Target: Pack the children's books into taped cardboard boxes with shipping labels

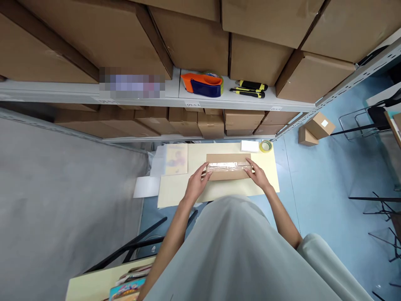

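The person's left hand (198, 180) and right hand (258, 174) clasp opposite ends of a taped cardboard box (229, 174) over the table (178, 190) — a two-sided hold, probably to steady it. The tape roll (266, 146) sits at the far right corner, seemingly clear of the box.

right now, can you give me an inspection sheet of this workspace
Surface: pale yellow table, partly covered.
Job's things: cardboard box, clear tape along its top.
Clutter: loose sheets at the left; white rectangular item and tape roll at the far right.
Grips: left grip on the box's left end, right grip on its right end.
Cables: nothing clearly seen.
Surroundings: shelf with cartons, orange-and-blue dispenser and cutters; boxes on the blue floor.
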Available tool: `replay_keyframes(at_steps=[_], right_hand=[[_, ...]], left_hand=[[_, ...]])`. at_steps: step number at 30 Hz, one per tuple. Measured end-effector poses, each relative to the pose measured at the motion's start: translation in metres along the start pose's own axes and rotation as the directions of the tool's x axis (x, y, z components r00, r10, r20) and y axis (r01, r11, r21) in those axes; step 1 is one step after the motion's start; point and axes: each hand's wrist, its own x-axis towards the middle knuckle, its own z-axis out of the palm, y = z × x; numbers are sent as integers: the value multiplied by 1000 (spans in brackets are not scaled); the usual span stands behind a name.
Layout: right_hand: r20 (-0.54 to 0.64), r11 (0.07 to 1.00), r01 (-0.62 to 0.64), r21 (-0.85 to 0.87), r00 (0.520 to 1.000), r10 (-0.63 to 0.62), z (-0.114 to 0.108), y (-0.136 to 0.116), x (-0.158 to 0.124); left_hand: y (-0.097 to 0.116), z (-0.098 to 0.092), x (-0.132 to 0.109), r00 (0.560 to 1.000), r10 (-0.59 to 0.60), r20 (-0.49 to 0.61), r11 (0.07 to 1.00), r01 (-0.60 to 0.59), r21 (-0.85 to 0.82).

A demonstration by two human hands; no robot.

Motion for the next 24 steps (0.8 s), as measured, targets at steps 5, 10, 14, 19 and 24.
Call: replay_keyframes(at_steps=[5,10,14,19,24], right_hand=[[-43,998,-54,42,998,56,4,-15,-24],[-14,997,-79,9,997,79,12,-21,-41],[-19,993,-106,-48,994,105,22,-14,-36],[-8,996,-74,-52,997,73,14,-10,-17],[29,997,-73,-23,997,73,9,-14,-23]], left_hand=[[13,-3,-19,997,-63,-35,998,62,-20],[6,-4,-37,996,-67,-56,998,67,-12],[-2,6,-33,995,-94,-43,996,94,-1],[0,5,-15,994,-101,-44,992,104,69],[0,3,-21,994,-107,-17,990,108,91]])
